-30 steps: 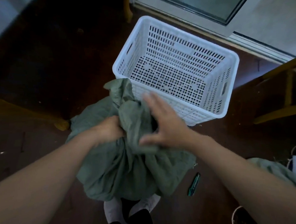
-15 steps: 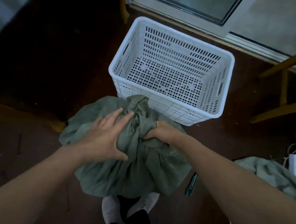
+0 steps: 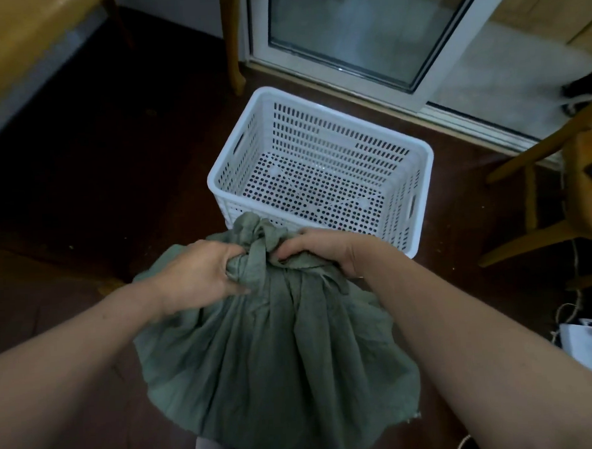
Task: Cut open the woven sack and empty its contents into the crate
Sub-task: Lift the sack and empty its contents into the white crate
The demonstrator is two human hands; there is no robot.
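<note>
A grey-green woven sack [image 3: 274, 356] stands on the floor right in front of me, its top bunched into a gathered neck. My left hand [image 3: 201, 274] grips the bunched neck from the left, and my right hand [image 3: 323, 250] grips it from the right. Both fists are closed on the fabric. Just beyond the sack sits a white perforated plastic crate [image 3: 323, 175] with nothing in it. The sack's neck touches the crate's near wall. What is inside the sack is hidden.
The floor is dark brown. A glass sliding door [image 3: 363, 28] lies behind the crate. Wooden chair legs [image 3: 542, 232] stand at the right, another wooden leg [image 3: 231, 39] behind the crate. White items and cord [image 3: 578, 343] lie at the right edge.
My left hand went from flat on the sack to gripping its neck, my right hand keeps its grip there, and the neck is pulled up taller. The green tool by the sack is out of sight.
</note>
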